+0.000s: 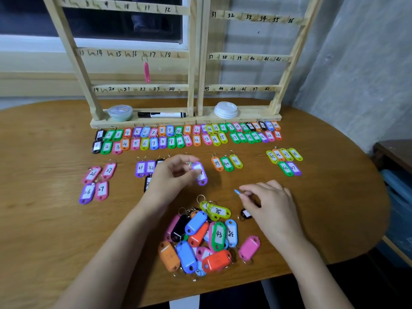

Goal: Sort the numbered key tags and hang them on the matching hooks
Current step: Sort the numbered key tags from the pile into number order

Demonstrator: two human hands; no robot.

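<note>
The left hand (176, 172) pinched a purple tag (201, 176); the right hand (273, 204), well apart, pinched a blue tag (237, 192). The unsorted pile (200, 237) lay between the wrists. The left palm could, I think, disturb the sorted tags (141, 168) beneath it.

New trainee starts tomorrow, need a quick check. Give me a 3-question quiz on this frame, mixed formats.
1. True or false: the left hand holds a purple tag.
2. How many tags hang on the rack? A: none. B: one. C: six.
3. Fill in: the right hand pinches a ___ tag.

Key: 1 true. 2 B, the pink tag by hook 17. 3 blue: the blue tag shows at the fingertips.
</note>
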